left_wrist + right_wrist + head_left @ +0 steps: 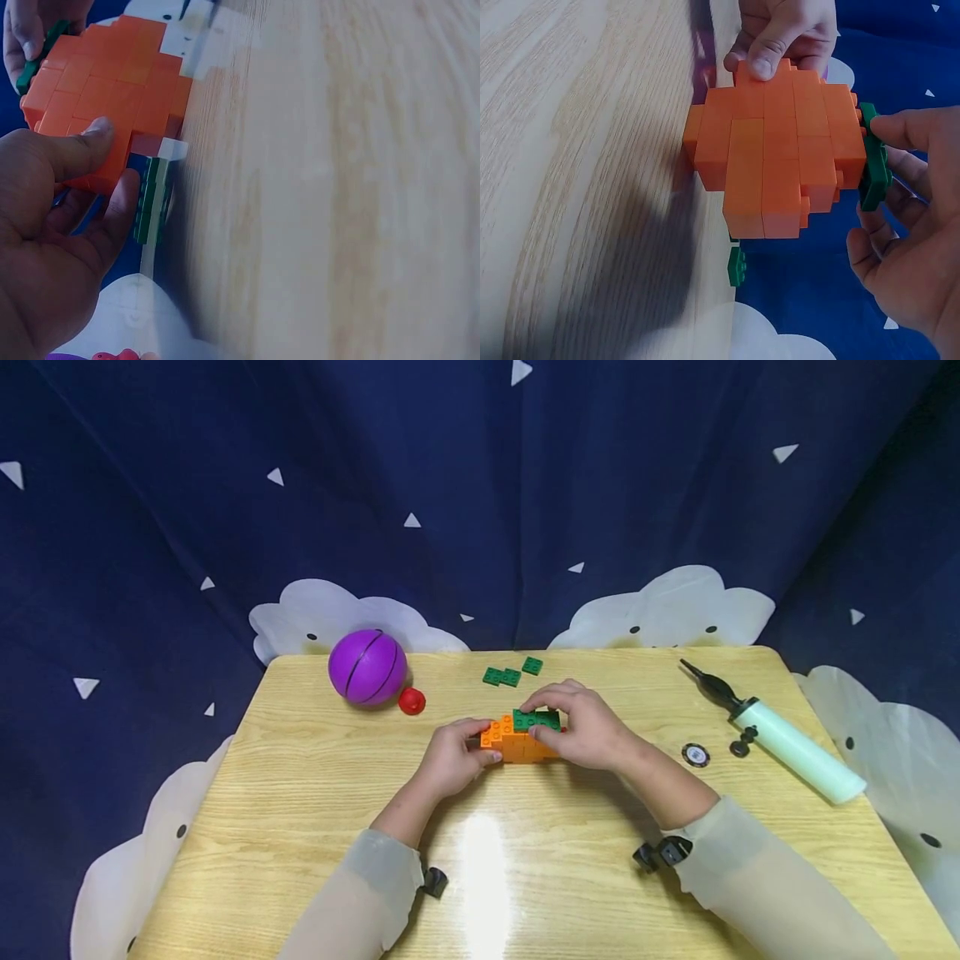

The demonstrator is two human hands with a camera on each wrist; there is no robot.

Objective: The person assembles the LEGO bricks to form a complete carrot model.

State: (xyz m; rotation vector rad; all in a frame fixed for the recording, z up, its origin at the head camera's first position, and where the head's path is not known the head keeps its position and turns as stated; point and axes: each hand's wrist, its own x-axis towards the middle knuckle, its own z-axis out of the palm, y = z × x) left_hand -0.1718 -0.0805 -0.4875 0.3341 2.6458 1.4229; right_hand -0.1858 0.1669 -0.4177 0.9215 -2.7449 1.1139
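Observation:
My left hand point(459, 758) holds one end of a stepped orange block build point(517, 747), the thumb lying on its flat face in the left wrist view. Along the top edge of the build sits a green studded toy plate point(536, 720). My right hand point(588, 731) pinches this plate between thumb and fingers. In the right wrist view the green plate point(874, 165) stands slightly tilted against the orange studs, with a narrow gap at its lower end. Three loose green studded plates point(511, 677) lie on the table beyond the build.
A purple ball point(367, 667) and a small red hat-like piece point(412, 701) are at the back left. To the right lie a hand pump point(795, 752), a round chip point(696, 755) and a small black piece point(742, 742). A dark blue curtain point(480, 527) hangs behind the table point(300, 827).

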